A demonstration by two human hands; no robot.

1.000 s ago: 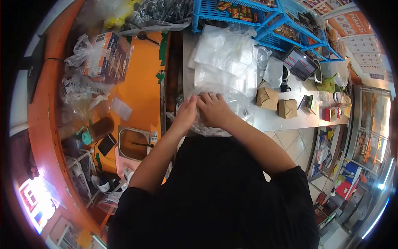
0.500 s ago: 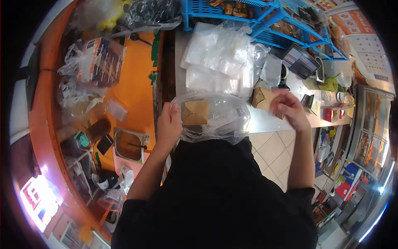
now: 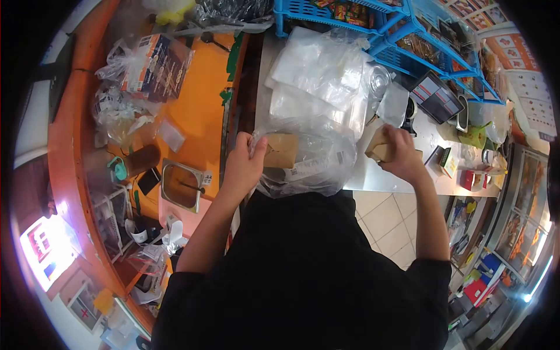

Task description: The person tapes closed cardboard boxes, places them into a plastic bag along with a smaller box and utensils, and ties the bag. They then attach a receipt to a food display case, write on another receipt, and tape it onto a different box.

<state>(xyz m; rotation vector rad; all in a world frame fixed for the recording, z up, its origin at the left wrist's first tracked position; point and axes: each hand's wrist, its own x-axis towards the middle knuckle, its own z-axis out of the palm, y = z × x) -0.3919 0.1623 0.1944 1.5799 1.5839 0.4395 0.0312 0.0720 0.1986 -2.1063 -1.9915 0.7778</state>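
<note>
Head camera, looking down over my own chest in a black top at a steel counter (image 3: pixel 373 175).

My left hand (image 3: pixel 245 166) is at the near edge of the counter. Its fingers are curled around the rim of a clear plastic bag (image 3: pixel 318 175), pinching the film and holding the bag's mouth up. Inside the bag, just beside that hand, lies a brown paper box (image 3: pixel 282 150), seen through the plastic. A white label strip (image 3: pixel 306 168) shows on the bag below the box.

My right hand (image 3: pixel 403 156) is off to the right of the bag, apart from it. Its fingers are closed over a second brown box (image 3: pixel 376 149), gripping it from above; I cannot tell whether this box rests on the counter or is lifted.

Beyond the bag, further back on the counter, lies a loose stack of clear bags (image 3: pixel 318 73). Behind the stack stand blue plastic baskets (image 3: pixel 356 20) holding small packets. To the right of the stack a tablet screen (image 3: pixel 434 93) leans at a tilt.

On the left is an orange worktop (image 3: pixel 198 116) with a bagged carton (image 3: pixel 157 67) and a metal tub (image 3: pixel 181 186) of brown liquid.
</note>
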